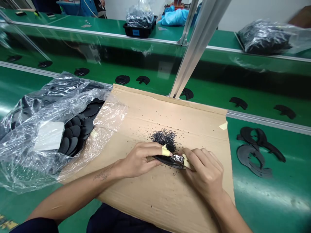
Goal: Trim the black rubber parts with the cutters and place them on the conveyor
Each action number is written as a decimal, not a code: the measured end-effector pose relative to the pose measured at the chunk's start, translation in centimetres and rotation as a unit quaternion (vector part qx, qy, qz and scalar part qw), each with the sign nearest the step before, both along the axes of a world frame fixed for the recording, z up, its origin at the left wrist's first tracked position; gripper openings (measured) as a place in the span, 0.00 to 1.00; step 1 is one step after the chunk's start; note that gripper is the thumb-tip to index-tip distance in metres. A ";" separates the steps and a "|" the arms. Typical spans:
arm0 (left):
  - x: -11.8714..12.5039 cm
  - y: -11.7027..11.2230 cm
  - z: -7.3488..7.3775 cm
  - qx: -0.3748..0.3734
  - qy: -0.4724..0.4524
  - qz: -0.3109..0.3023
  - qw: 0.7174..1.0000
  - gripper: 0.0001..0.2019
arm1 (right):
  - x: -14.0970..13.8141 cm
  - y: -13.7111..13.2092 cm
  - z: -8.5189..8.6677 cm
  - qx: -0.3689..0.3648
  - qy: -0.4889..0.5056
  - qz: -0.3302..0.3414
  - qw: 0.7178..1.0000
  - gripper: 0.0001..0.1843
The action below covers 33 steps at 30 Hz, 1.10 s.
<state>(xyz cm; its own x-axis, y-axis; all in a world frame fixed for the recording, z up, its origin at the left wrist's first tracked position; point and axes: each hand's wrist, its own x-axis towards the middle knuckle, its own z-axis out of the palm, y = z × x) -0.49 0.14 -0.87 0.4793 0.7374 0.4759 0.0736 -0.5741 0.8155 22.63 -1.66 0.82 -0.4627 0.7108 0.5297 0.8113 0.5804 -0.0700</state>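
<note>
Between the thumb and fingers of my left hand (139,160) is a round black plastic part (167,160), tilted nearly edge-on. Yellow tape wraps a fingertip of that hand. My right hand (206,168) is closed around small metal nippers (178,158), whose jaws lie against the part's edge; its fingers hide most of the handles. Just beyond both hands a heap of tiny black plastic scraps (165,137) lies on a cardboard sheet (150,197), with loose bits scattered around it.
To the left, a clear plastic bag (29,100) spills black discs (73,136). Curved black parts (252,158) lie at right. A conveyor (160,69) carrying similar parts runs behind a metal post (191,61). A black bin (139,31) stands on the far shelf.
</note>
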 end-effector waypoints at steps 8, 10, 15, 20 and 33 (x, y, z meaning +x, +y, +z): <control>0.0 0.0 0.1 -0.004 0.010 -0.008 1.000 0.10 | 0.2 -0.2 -0.1 -0.037 0.028 0.022 0.999 0.09; -0.1 0.0 0.4 -0.001 0.019 0.002 1.000 0.10 | 0.3 -0.2 -0.2 -0.044 0.039 0.017 0.998 0.09; -0.3 0.1 0.9 0.000 0.060 0.002 0.998 0.13 | 0.2 0.1 -0.2 -0.025 0.002 -0.039 0.999 0.10; 0.1 0.1 1.0 -0.011 0.082 -0.005 0.997 0.12 | 0.5 0.5 -0.3 -0.018 -0.012 -0.016 1.000 0.11; -3.3 11.9 2.6 -0.159 0.076 0.235 0.956 0.42 | 1.5 1.4 -1.7 0.086 0.026 -0.010 0.996 0.13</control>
<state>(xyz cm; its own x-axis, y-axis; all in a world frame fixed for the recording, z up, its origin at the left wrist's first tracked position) -3.77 12.06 1.74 0.1048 0.9841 0.1431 0.3943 -0.1732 0.9025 24.16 -0.22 -0.93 -0.4189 0.6161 0.6671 0.8205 0.5715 -0.0125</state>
